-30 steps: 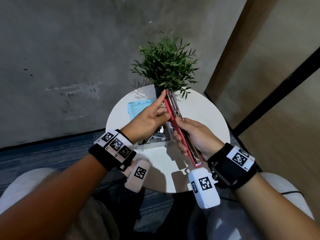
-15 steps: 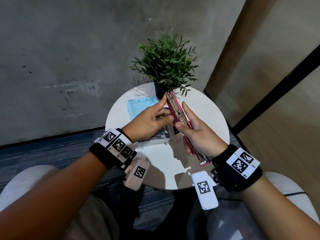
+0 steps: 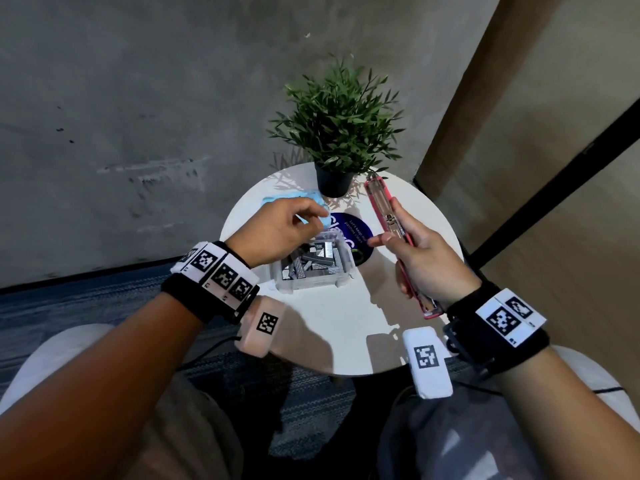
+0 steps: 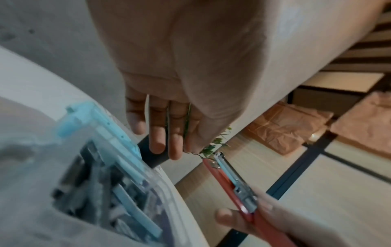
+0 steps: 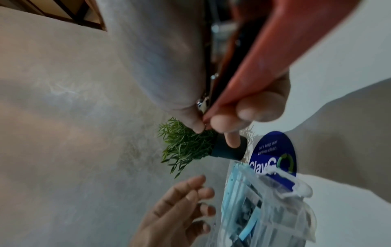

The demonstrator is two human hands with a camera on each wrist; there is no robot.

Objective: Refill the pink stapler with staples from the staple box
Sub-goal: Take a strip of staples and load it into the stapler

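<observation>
Hovering over the far left corner of the clear plastic staple box (image 3: 311, 268), the left hand (image 3: 277, 232) reaches in from about seven o'clock with its back turned up and its fingers (image 4: 156, 133) loosely extended, slightly spread, holding nothing; the wrist view shows the fingertips hanging above the box's far edge without touching it. That box sits near the middle of the round white table (image 3: 346, 327), open at the top and filled with grey strips of staples (image 3: 308, 263), and its pale blue lid (image 3: 294, 199) lies on the tabletop just beyond it, toward eleven o'clock.

At about three o'clock the right hand (image 3: 420, 258) comes in from five o'clock, palm turned up and left, and grips the long pink stapler (image 3: 384, 206) lengthwise above the table. The stapler is opened flat, its metal channel facing up, one end pointing toward twelve o'clock near the plant and the other end near the wrist. Fingers curl under the pink body, and the thumb (image 3: 381, 240) lies across the near side of the channel.

A small green plant in a black pot (image 3: 334, 183) stands at twelve o'clock, and a round dark blue sticker (image 3: 356, 230) lies between the pot and the box.
</observation>
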